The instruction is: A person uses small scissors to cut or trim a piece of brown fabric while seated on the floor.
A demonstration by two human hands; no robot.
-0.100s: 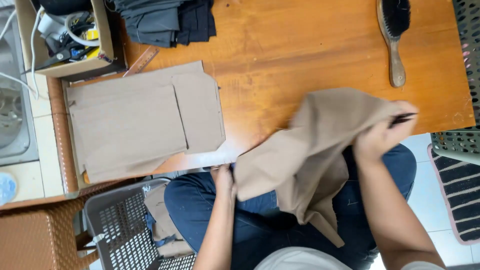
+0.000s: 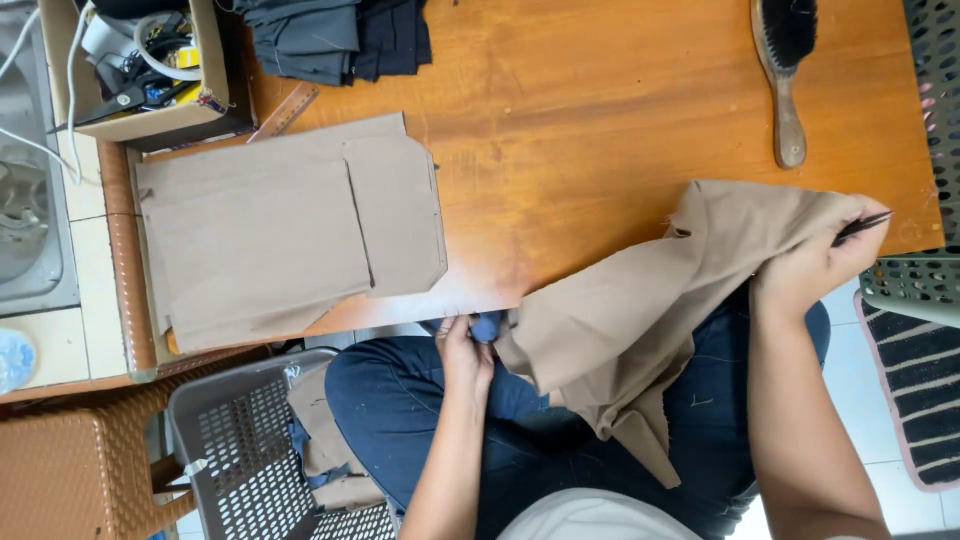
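Clutched at opposite ends, a tan garment piece (image 2: pixel 640 300) stretches across the lap of a seated person in blue jeans (image 2: pixel 560 430). Its upper part lies over the near edge of an orange wooden table (image 2: pixel 600 120), while its lower part hangs down over the jeans. The right hand (image 2: pixel 810 265) is closed on the far corner of the cloth, with a thin dark tool (image 2: pixel 862 226) poking out between its fingers. The left hand (image 2: pixel 465 350) is pinched shut at the cloth's near corner, just below the table edge, with a small blue object (image 2: pixel 488 326) at its fingertips; whether that hand grips the cloth or only the blue object cannot be told.

On the table to the left lies a stack of flat tan fabric panels (image 2: pixel 290 230), well apart from the held piece. A wooden ruler (image 2: pixel 285 112) lies just beyond the panels, beside an open cardboard box (image 2: pixel 140 65) holding scissors and cables. Folded dark fabric (image 2: pixel 335 35) sits at the far edge of the table, and a wooden-handled brush (image 2: pixel 785 70) with black bristles lies near the far right corner.

A grey plastic basket (image 2: pixel 250 450) containing more tan cloth stands on the floor beside the person's left knee.
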